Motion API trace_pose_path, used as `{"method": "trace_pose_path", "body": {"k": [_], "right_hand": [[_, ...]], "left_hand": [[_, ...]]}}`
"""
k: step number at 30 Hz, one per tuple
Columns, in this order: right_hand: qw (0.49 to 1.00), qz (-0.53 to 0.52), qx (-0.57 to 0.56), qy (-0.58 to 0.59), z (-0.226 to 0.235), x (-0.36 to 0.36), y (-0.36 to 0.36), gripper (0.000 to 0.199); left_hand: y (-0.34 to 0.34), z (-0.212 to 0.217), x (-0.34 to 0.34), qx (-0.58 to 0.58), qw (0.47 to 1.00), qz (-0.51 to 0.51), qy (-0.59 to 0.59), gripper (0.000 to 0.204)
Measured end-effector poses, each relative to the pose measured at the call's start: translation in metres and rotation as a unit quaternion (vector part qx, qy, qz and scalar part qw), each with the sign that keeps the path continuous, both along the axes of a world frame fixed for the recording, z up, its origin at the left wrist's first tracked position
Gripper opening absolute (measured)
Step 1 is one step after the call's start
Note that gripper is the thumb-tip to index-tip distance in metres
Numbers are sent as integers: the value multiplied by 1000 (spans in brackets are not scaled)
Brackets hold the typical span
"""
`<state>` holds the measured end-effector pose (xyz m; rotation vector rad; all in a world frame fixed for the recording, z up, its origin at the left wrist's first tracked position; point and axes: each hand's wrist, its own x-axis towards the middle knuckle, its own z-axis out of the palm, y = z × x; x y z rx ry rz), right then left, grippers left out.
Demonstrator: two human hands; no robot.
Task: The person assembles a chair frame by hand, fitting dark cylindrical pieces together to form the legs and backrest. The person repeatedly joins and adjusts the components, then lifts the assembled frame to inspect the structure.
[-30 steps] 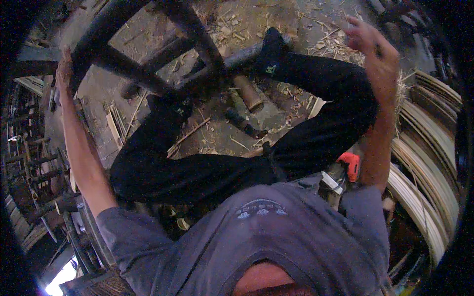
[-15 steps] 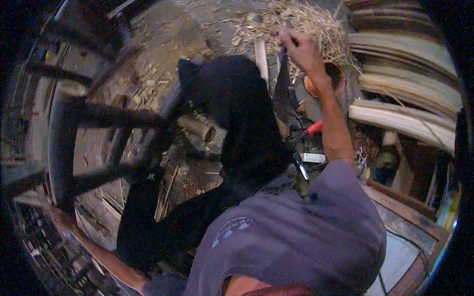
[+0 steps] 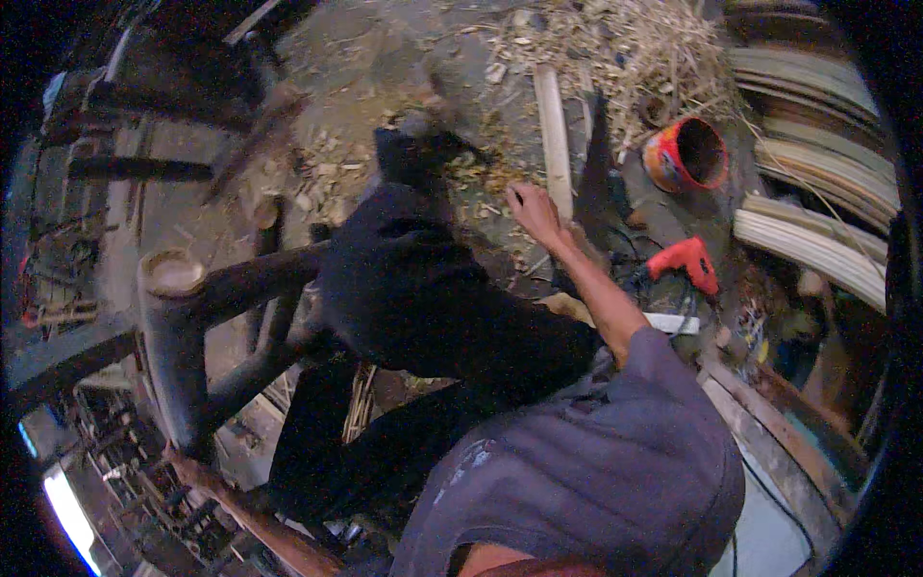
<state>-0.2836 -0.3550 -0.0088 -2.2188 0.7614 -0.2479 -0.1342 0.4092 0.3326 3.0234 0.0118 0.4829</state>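
Observation:
My right hand (image 3: 535, 213) is over the floor beyond my knee, its fingers loosely curled and apart, with nothing visible in them. Just to its right lies a pale flat wood strip (image 3: 554, 135). Beside that strip is a dark tapered blade (image 3: 597, 144), like a handsaw's. At the lower left my left hand (image 3: 197, 473) is at the foot of a dark round post (image 3: 175, 370); its fingers are too dark to make out. The post belongs to a frame of thick round poles and has a pale cut top (image 3: 173, 273).
An orange-red bucket (image 3: 663, 159) lies tipped at the right, with a red pistol-shaped power tool (image 3: 685, 264) nearer me. Stacked pale strips (image 3: 812, 240) line the right side. Shavings (image 3: 615, 67) litter the far floor. My dark-clothed leg (image 3: 413, 288) fills the middle.
My right hand has come back toward me and left, away from the blade's far end. The whole view has shifted, moving the post, bucket and power tool rightward in the picture.

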Motion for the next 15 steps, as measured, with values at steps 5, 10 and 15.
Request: {"method": "trace_pose_path", "body": {"k": [5, 10, 15], "right_hand": [[971, 74, -221, 44, -7, 108, -16, 65], [959, 108, -199, 172, -50, 167, -25, 85], [944, 149, -215, 200, -48, 162, -40, 90]], "left_hand": [[-234, 40, -16, -90, 984, -155, 9, 78], [-270, 52, 12, 52, 987, -146, -41, 88], [-258, 39, 77, 39, 990, -134, -15, 83]]}}
